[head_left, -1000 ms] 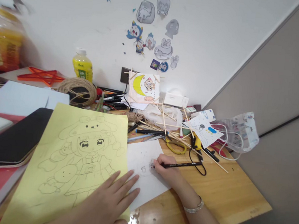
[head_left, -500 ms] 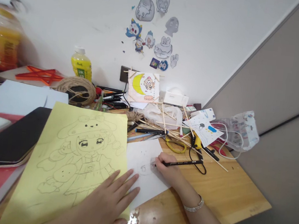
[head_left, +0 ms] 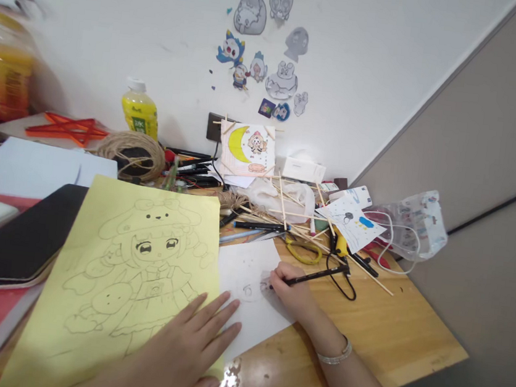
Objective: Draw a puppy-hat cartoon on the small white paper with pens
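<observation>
My right hand (head_left: 291, 290) grips a black pencil (head_left: 316, 275), its tip on a white sheet of paper (head_left: 242, 331). Faint sketch lines, including a small eye-like shape, show on that sheet. My left hand (head_left: 197, 339) lies flat with fingers spread, across the edge of a yellow sheet (head_left: 67, 296) and onto the white one. On the yellow sheet is a line drawing of a big-eyed character in a puppy-faced hat. A bracelet (head_left: 335, 351) circles my right wrist.
Behind the papers lie yellow-handled scissors (head_left: 302, 251), thin wooden sticks (head_left: 280, 202), markers (head_left: 261, 226) and a twine roll (head_left: 132, 154). A framed moon drawing (head_left: 249, 149) leans at the wall. Left are a black tablet-like slab (head_left: 19, 241) and a yellow drink bottle (head_left: 139, 108).
The pencil's back end has tipped upward a little as my right hand shifts slightly. My left hand stays in place on the papers.
</observation>
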Demonstrator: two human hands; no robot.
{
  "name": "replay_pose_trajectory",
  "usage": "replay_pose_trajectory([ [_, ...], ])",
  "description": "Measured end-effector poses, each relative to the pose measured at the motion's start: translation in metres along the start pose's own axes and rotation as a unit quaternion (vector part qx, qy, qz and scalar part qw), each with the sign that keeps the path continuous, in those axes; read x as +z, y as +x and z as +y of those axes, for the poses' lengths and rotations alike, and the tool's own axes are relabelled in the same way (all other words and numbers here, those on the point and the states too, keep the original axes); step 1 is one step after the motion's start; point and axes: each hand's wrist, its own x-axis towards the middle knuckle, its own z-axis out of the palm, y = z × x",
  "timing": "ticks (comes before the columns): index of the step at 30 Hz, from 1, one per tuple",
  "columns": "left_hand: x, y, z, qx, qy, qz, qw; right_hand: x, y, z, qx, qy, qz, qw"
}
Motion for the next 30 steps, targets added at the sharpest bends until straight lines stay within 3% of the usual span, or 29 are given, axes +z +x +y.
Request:
replay_pose_trajectory([
  [16,0.0014,-0.0001,-0.0003,-0.004,-0.023,0.007,1.000,-0.0009,-0.0013,-0.0021,0.001,0.022,-0.010,1.000],
  [22,-0.0042,0.0026,0.0009,-0.010,-0.030,-0.030,0.999,-0.0024,-0.0007,-0.0040,-0.009,0.022,-0.032,0.999],
  [30,-0.0072,0.0021,0.0036,-0.017,-0.044,-0.028,0.998,-0.0007,-0.0005,-0.0014,0.003,0.025,-0.019,1.000],
])
